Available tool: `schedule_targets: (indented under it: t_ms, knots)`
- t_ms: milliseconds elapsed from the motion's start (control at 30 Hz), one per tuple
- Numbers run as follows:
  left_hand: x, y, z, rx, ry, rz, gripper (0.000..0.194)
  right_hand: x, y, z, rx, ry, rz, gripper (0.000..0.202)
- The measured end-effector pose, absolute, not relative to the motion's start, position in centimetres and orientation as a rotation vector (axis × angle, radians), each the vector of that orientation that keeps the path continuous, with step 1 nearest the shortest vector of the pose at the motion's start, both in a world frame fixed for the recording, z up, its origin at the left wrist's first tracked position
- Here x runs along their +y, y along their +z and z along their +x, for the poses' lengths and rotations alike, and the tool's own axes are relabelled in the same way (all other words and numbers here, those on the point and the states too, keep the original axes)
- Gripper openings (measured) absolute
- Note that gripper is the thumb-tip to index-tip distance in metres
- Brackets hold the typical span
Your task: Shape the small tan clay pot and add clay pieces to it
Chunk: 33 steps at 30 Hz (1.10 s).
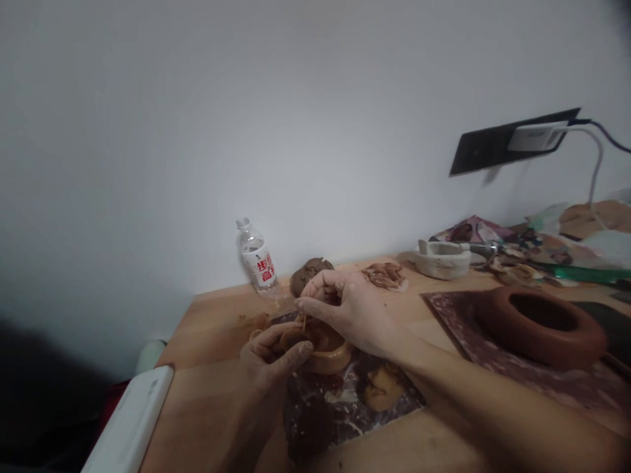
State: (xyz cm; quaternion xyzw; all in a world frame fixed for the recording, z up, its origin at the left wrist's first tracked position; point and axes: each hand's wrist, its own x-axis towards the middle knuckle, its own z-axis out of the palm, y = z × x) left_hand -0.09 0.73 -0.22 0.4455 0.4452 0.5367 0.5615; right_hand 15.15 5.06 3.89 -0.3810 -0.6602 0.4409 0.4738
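Person's left hand point(269, 368) half-curled, thumb opposite fingers; right hand point(352, 312) higher, arched, thumb and fingertips pinched together; right forearm point(473, 401) slants in from lower right.

Our right hand point(350, 312) hides part of the clay bowl point(340, 360) and, at eleven o'clock from it, some of the clay lump point(309, 270). We cannot tell whether the thin stick point(304, 322) in its fingertips touches the small clay piece point(292, 337), partly covered by our left hand point(269, 364). Toward seven o'clock we find the left forearm point(249, 433) blurred; at four, the right edge crops the right forearm point(497, 407). The bottom edge cuts the white case point(131, 420) at eight o'clock. At two, we cannot read the white plug's point(536, 136) tiny print; at three, the heap point(566, 253) is blurred and cropped.
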Motion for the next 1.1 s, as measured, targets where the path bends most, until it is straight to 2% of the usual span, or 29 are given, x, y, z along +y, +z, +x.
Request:
schedule_targets:
  t_ms: [333,1100]
  knots:
    - [0.78,-0.61,-0.23,1.027,1.272,1.026,0.028,4.93,4.03,15.05,-1.596,1.093,-0.961,0.014]
    - [0.62,-0.36,-0.17,1.030,1.259,1.065,0.023,4.95,4.20,15.25,-1.606,1.092,-0.929,0.013]
